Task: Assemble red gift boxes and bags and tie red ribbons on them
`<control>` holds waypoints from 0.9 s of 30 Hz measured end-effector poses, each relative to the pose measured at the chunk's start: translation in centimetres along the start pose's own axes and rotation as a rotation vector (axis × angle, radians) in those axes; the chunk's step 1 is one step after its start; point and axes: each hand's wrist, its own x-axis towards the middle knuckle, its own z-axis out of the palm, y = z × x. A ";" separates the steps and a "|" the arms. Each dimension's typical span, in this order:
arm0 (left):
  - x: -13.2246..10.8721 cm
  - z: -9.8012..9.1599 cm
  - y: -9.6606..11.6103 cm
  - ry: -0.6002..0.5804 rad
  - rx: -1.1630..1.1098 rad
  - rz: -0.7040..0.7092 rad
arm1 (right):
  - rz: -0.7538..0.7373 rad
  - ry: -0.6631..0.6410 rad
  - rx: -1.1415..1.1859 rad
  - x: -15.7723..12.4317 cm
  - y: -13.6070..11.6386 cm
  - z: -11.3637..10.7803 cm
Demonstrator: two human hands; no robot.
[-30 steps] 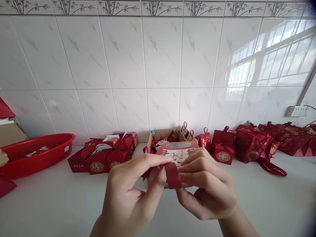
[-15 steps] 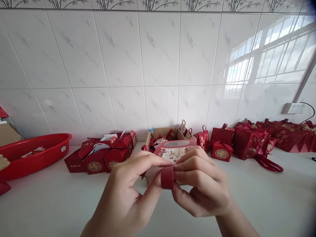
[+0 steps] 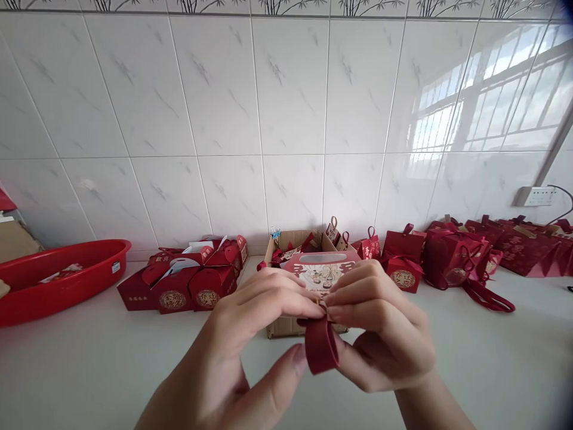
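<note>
A dark red ribbon loop [image 3: 322,346] hangs between my two hands, above the counter. My right hand [image 3: 380,331] is closed, pinching the loop's upper end between fingers and thumb. My left hand [image 3: 259,334] curves around the other side. Its fingertips rest on the top of the loop, and its thumb is lowered at the loop's left edge. A small yellowish piece [image 3: 317,301] shows at the fingertips, too small to make out. Behind the hands is a pink-red printed box [image 3: 324,272] with a handle slot, partly hidden by my fingers.
A cardboard box [image 3: 282,327] with red pieces stands behind my hands. Red gift boxes [image 3: 179,289] are grouped at left, beside a red plastic basin [image 3: 89,280]. More red boxes [image 3: 403,269] and red bags [image 3: 523,248] line the tiled wall at right.
The ribbon loop has moved slightly right and down and now tilts. My left thumb has dropped away from the fingers, while the fingertips have slid right across the top. My right hand has shifted slightly right.
</note>
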 end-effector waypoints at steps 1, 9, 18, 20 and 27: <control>0.1 0.0 -0.2 -0.010 -0.009 0.023 | -0.001 0.020 0.004 -0.2 0.0 0.0; 1.8 1.5 -2.0 0.149 -0.150 0.231 | 0.079 0.118 0.079 -0.6 -0.4 0.3; 1.7 1.4 -2.1 0.212 -0.097 0.295 | 0.362 -0.107 0.341 -0.2 0.0 -0.9; 1.4 1.2 -2.1 0.199 -0.056 0.318 | 0.423 -0.197 0.345 0.0 -0.2 -1.4; 1.2 0.8 -1.9 0.166 0.051 0.346 | 0.449 -0.306 0.358 0.2 -0.5 -1.8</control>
